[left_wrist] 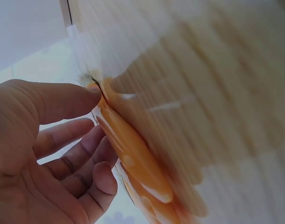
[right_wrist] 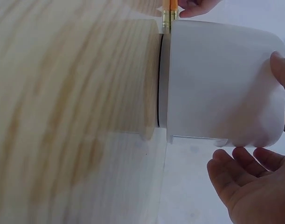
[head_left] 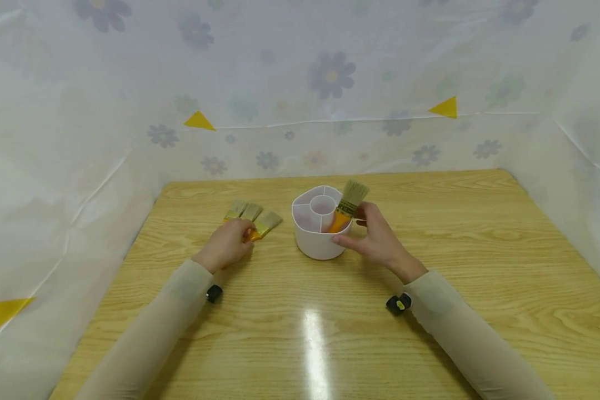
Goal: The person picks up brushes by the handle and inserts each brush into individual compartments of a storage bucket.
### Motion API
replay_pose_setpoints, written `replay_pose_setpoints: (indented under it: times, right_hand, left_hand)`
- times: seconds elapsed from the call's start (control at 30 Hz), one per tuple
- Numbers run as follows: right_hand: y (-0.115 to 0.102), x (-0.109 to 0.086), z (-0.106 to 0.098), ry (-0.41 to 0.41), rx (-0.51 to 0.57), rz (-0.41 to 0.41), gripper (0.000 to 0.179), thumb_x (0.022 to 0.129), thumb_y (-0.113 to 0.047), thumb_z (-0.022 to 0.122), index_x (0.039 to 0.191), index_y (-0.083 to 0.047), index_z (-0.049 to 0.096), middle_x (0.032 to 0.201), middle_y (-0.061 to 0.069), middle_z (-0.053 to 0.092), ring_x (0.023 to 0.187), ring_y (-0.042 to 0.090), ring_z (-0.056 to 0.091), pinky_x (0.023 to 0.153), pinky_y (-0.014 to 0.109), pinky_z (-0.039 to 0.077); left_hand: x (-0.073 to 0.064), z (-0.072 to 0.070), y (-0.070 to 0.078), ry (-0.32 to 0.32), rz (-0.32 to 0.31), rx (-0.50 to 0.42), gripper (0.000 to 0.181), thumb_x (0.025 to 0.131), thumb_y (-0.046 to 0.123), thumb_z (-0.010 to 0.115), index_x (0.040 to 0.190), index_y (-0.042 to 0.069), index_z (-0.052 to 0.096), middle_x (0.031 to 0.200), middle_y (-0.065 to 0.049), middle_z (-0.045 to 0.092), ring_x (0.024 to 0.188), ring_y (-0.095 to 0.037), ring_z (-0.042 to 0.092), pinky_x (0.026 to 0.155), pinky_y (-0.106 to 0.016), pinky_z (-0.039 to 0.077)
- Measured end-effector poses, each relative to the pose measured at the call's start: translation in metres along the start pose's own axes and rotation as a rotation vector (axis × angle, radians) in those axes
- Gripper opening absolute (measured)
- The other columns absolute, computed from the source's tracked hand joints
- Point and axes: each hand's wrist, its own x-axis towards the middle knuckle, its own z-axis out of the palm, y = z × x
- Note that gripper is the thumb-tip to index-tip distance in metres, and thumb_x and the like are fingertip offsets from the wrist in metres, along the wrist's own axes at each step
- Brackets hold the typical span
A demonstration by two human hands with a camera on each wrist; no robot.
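Three flat paintbrushes with orange handles lie fanned out on the table at left, bristles pointing away. My left hand (head_left: pixel 225 243) pinches the handle of the rightmost paintbrush (head_left: pixel 268 220) between thumb and fingers; in the left wrist view the thumb presses on an orange handle (left_wrist: pixel 137 156). A white round organizer (head_left: pixel 320 245) with several compartments and a central cup stands in the middle. Inside its right compartment leans another paintbrush (head_left: pixel 352 199), bristles up. My right hand (head_left: pixel 377 236) holds the organizer's right side, thumb at the front wall and fingers behind.
The wood-grain table (head_left: pixel 300 294) reflects a bright streak near its front. Behind it and at both sides hangs a white flowered sheet (head_left: pixel 280 66) with yellow triangles on it. The other two paintbrushes (head_left: pixel 250 210) lie left of the pinched one.
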Motion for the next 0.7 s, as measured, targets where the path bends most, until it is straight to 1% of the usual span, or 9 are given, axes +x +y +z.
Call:
replay_pose_setpoints:
  times: [0.07, 0.17, 0.33, 0.43, 0.57, 0.7]
  right_hand:
    - [-0.0009, -0.0004, -0.0008, -0.004, 0.012, 0.013, 0.087, 0.074, -0.041, 0.081, 0.135, 0.001, 0.036, 0.128, 0.015, 0.044, 0.115, 0.030, 0.047, 0.102, 0.048, 0.038]
    - [-0.0018, -0.0005, -0.0016, -0.008, 0.011, 0.018, 0.085, 0.074, -0.040, 0.081, 0.134, 0.001, 0.037, 0.127, 0.014, 0.046, 0.116, 0.029, 0.047, 0.102, 0.048, 0.037]
    - [-0.0017, -0.0004, -0.0020, -0.016, -0.004, -0.016, 0.084, 0.075, -0.041, 0.081, 0.139, -0.006, 0.039, 0.133, 0.009, 0.046, 0.119, 0.025, 0.047, 0.102, 0.048, 0.037]
    - [-0.0014, -0.0004, -0.0018, -0.029, -0.011, -0.028, 0.087, 0.075, -0.044, 0.079, 0.143, -0.009, 0.037, 0.137, 0.007, 0.043, 0.122, 0.024, 0.044, 0.102, 0.049, 0.037]
    - [-0.0006, -0.0004, -0.0017, -0.036, -0.026, -0.025, 0.089, 0.076, -0.046, 0.078, 0.145, -0.010, 0.034, 0.137, 0.008, 0.040, 0.123, 0.025, 0.042, 0.102, 0.050, 0.036]
    - [0.0003, 0.0007, -0.0014, -0.025, -0.044, -0.031, 0.085, 0.076, -0.046, 0.078, 0.143, -0.011, 0.037, 0.133, 0.007, 0.042, 0.121, 0.024, 0.042, 0.101, 0.050, 0.038]
  left_hand:
    - [0.0006, -0.0001, 0.0009, 0.004, -0.006, 0.001, 0.030, 0.084, 0.011, 0.069, 0.112, 0.001, 0.065, 0.094, -0.009, 0.061, 0.083, -0.023, 0.054, 0.072, -0.042, 0.046]
    - [0.0012, -0.0005, 0.0028, 0.002, -0.024, 0.005, 0.027, 0.085, 0.013, 0.069, 0.110, 0.001, 0.065, 0.090, -0.007, 0.059, 0.080, -0.022, 0.051, 0.069, -0.039, 0.044]
    - [0.0031, -0.0001, 0.0040, -0.005, -0.039, 0.020, 0.017, 0.086, 0.012, 0.069, 0.099, 0.003, 0.064, 0.082, -0.005, 0.054, 0.074, -0.021, 0.047, 0.064, -0.037, 0.037]
    - [0.0038, -0.0001, 0.0048, -0.008, -0.042, 0.016, 0.013, 0.085, 0.012, 0.069, 0.094, 0.003, 0.063, 0.079, -0.005, 0.052, 0.072, -0.021, 0.045, 0.063, -0.036, 0.035]
    - [0.0041, -0.0001, 0.0060, -0.016, -0.047, 0.000, 0.014, 0.085, 0.011, 0.070, 0.095, 0.003, 0.063, 0.078, -0.005, 0.052, 0.071, -0.021, 0.045, 0.062, -0.036, 0.036]
    - [0.0041, -0.0004, 0.0072, -0.026, -0.060, -0.005, 0.019, 0.085, 0.010, 0.069, 0.102, 0.002, 0.065, 0.082, -0.005, 0.055, 0.073, -0.021, 0.047, 0.063, -0.036, 0.038]
